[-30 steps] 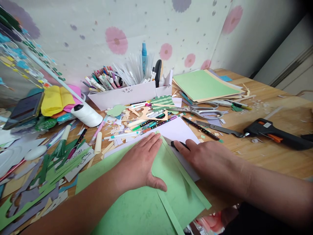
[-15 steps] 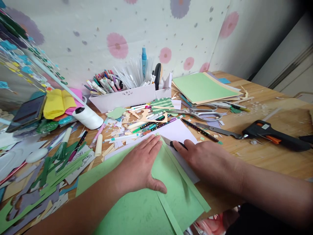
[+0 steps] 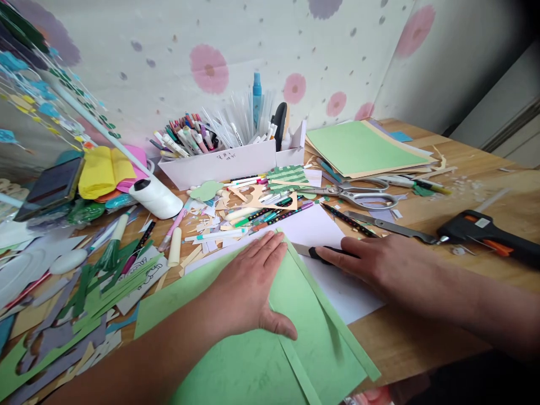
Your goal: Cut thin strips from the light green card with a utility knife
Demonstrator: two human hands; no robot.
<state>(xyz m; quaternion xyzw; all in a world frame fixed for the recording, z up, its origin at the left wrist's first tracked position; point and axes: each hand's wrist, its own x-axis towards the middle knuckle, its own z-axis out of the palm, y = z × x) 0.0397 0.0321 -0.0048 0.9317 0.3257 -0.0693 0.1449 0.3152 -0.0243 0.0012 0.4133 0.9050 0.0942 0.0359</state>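
Observation:
My left hand (image 3: 244, 287) lies flat, fingers together and stretched out, pressing on a light green paper sheet (image 3: 261, 360) on the wooden table. My right hand (image 3: 375, 261) is closed on a black-handled craft knife (image 3: 316, 253), whose blade end rests at the far right edge of the green sheet. A narrow green strip (image 3: 337, 326) runs along the sheet's right side, cut apart from it. A white sheet (image 3: 337, 281) lies under the green paper and the knife.
A white box of pens and markers (image 3: 228, 160) stands at the back. Silver scissors (image 3: 358, 194), a black glue gun (image 3: 489, 236), a stack of coloured paper (image 3: 363, 146), a white thread spool (image 3: 156, 197), loose pens and paper scraps (image 3: 84, 292) surround the work.
My right hand with the knife has slid to the right and slightly away along the sheet's edge. The view shifted a little. My left hand stays pressed on the green paper.

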